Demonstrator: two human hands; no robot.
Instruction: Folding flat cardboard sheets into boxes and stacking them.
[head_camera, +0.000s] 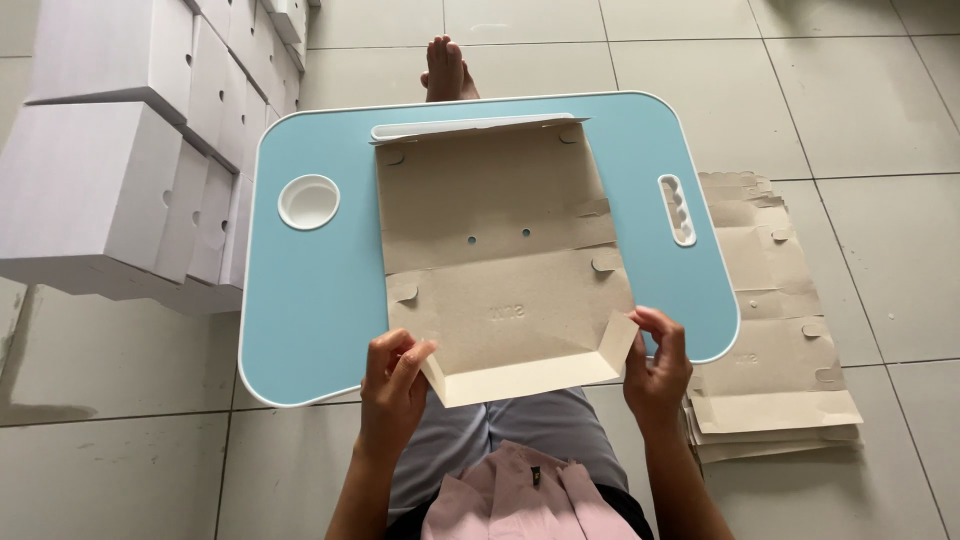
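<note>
A person is sitting on a tiled floor (860, 90) with a small light-blue bench (310, 300) lying across the lap, and a flat brown cardboard box blank (500, 260) is resting on its top, stretching from the far groove down over the near edge. The left hand (393, 385) is pinching the near left corner of the blank, thumb and fingers closed together on the card where the side flap is meeting the front flap. The right hand (657, 365) is gripping the near right corner in the same way, fingers curled over the raised side flap. Between the two hands the near flap is standing folded upward, showing its pale inner face, while the rest of the blank is lying flat.

A round white cup recess (308, 201) is sitting in the bench left of the blank, and a white handle slot (677, 209) is sitting to its right. A stack of flat blanks (775, 370) is lying on the floor just beside the bench on the right. Folded white boxes (130, 150) are piled on the left. One bare foot (447, 68) is showing beyond the far edge of the bench.
</note>
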